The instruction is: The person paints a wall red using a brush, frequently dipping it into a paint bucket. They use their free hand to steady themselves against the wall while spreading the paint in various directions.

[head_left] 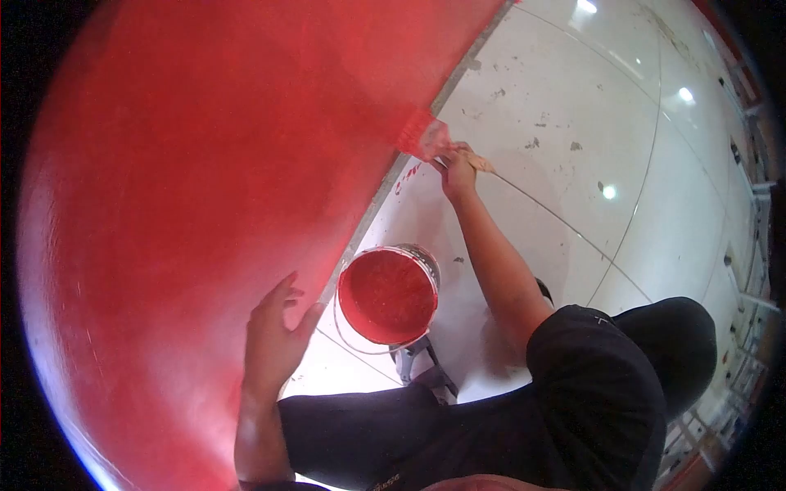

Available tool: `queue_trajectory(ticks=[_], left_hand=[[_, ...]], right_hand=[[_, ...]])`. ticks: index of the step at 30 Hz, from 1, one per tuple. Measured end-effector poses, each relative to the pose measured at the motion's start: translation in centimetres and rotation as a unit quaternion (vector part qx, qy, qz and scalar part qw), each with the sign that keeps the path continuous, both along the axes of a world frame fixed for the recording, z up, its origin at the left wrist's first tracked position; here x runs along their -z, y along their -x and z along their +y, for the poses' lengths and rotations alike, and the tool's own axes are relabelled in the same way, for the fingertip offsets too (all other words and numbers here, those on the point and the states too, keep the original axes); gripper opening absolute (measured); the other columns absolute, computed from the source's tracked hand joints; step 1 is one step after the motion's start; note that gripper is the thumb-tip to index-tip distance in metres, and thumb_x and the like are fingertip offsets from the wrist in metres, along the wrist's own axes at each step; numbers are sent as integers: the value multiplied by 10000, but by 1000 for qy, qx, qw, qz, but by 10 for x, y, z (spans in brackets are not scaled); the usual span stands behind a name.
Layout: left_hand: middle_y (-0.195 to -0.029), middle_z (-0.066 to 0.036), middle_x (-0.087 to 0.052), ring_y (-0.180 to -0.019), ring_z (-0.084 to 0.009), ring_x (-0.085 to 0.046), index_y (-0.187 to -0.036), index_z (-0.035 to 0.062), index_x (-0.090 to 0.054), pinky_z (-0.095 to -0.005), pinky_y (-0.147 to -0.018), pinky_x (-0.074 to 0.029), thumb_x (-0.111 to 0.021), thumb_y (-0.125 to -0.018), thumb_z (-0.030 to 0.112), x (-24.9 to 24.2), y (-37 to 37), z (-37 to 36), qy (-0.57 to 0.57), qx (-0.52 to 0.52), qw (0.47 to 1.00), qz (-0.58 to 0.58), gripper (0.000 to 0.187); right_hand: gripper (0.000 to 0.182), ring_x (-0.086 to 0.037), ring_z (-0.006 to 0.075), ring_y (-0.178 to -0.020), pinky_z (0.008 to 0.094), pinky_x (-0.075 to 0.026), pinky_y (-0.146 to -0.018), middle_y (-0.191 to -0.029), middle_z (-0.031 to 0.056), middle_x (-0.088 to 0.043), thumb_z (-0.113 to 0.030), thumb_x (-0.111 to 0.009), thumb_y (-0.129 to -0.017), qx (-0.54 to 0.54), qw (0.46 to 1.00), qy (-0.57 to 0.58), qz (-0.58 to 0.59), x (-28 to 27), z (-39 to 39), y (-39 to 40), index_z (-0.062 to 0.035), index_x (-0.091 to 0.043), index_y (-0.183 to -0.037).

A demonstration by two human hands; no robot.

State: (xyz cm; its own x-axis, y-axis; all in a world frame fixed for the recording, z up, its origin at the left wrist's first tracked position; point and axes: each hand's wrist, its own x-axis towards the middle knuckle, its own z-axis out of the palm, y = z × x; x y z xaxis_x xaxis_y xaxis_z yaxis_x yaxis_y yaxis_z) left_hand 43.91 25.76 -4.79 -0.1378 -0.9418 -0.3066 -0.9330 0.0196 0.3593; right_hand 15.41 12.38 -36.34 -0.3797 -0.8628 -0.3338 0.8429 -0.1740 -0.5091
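My right hand (459, 169) is closed around the handle of a wide paintbrush (427, 135). The red-coated bristles touch the lower edge of a red painted surface (221, 123), where it meets the pale tiles. My left hand (277, 331) holds nothing; its fingers are apart and partly curled in front of the red surface. Between my two arms stands a round bucket (388, 296) with red paint inside and red smears on its rim. Its thin wire handle hangs down on the near side.
Glossy pale floor tiles (573, 106) with dark marks and bright light reflections spread out to the right. A narrow grey strip (378, 200) runs along the base of the red surface. Below the bucket is a grey object (416, 360), partly hidden. Blurred pale frames (757, 299) line the far right.
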Motion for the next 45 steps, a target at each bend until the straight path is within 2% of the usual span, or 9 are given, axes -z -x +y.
queue_trajectory(ticks=[6, 10, 14, 18, 22, 26, 28, 38, 45], left_hand=[[-1123, -135, -642, -1058, -267, -611, -1292, 62, -545, -420, -894, -481, -690, -844, 185, -69, 33, 34, 72, -98, 993, 3, 487], [-1241, -153, -597, -1181, -303, -552, -1291, 87, -551, -447, -946, -460, -673, -857, 186, -83, 37, 45, 150, -120, 981, -13, 461], [-1328, -152, -542, -1258, -319, -488, -1299, 100, -541, -483, -997, -418, -661, -866, 192, -88, 34, 50, 159, -139, 974, -82, 458], [-1492, -193, -256, -1362, -367, -314, -1442, 146, -310, -530, -1020, -379, -723, -801, 221, -90, 42, 49, 233, -139, 938, -214, 766], [-1538, -246, 109, -1418, -466, -31, -1513, 227, -41, -606, -1092, -242, -782, -734, 366, -81, 20, 41, 267, -137, 887, -350, 1084], [-1521, -279, 152, -1391, -525, 53, -1514, 241, -13, -653, -1076, -209, -808, -676, 460, -38, 2, 23, 213, -225, 862, -401, 1175], [-1478, -341, 204, -1334, -612, 102, -1508, 201, 48, -720, -1030, -180, -817, -621, 537, -21, -18, 21, 281, -174, 841, -429, 1283], [-1465, -357, 208, -1323, -624, 105, -1504, 192, 61, -729, -1018, -182, -820, -610, 543, 2, -13, -8, 289, -157, 842, -428, 1303], [-1454, -369, 211, -1314, -633, 108, -1501, 185, 70, -736, -1008, -183, -822, -601, 547, 20, -48, -3, 268, -165, 847, -428, 1318]], right_hand=[[134, -599, 166, -842, 355, -550, -720, -912, 75, -597, 26, -560, -772, 58, 997, -50, 32, -20, -4, -28, -93, -532, -827], [119, -628, 185, -858, 362, -580, -733, -936, 92, -600, 10, -602, -808, 122, 945, 46, 299, -119, -25, -48, -58, -507, -787], [143, -649, 239, -878, 379, -585, -747, -940, 142, -640, 71, -598, -807, 28, 943, 331, 28, -238, -3, -11, -36, -513, -764], [165, -657, 274, -896, 403, -584, -768, -924, 144, -644, 90, -595, -806, -35, 932, 359, 20, -213, -28, 4, -50, -512, -774], [165, -643, 252, -935, 410, -573, -812, -961, 120, -619, 94, -582, -804, -15, 978, 183, -94, -99, -18, -13, -55, -517, -778], [170, -652, 223, -842, 391, -580, -758, -885, 95, -616, 69, -608, -777, 14, 997, -32, 73, -12, 17, -11, -69, -511, -763], [175, -652, 216, -805, 378, -578, -743, -862, 90, -612, 70, -607, -775, 11, 998, -31, 61, -11, 35, -2, -77, -513, -764], [171, -638, 209, -732, 363, -566, -719, -842, 91, -603, 84, -555, -781, 15, 997, -53, 45, 11, 21, -29, -78, -501, -774], [171, -645, 262, -903, 398, -571, -773, -981, 115, -601, 85, -546, -803, 26, 998, 42, -50, -77, 4, -37, -71, -486, -768]])
